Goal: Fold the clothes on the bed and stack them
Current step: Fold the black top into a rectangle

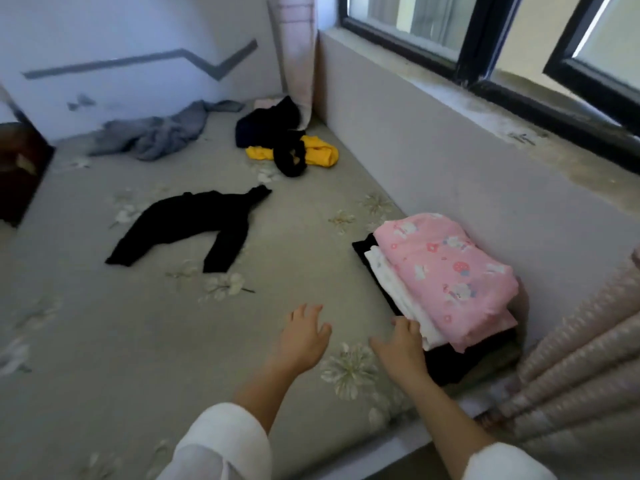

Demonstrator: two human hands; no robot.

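- The left hand (304, 336) hovers over the bed (104, 341), fingers apart, holding nothing.
- The right hand (401, 344) touches the folded stack (446, 275), fingers relaxed.

head view | worn high | faces forward-down across bed (104, 341) | near edge close

Daylight comes in through the window (412, 26); I see its glass slightly blown out. Away from the window the bed (86, 323) reads dim and flat, with soft shadows. Whole frame is mildly blurred. The window frame bows from wide-angle distortion. The black garment (194, 223) opposite the window shows no fold detail.
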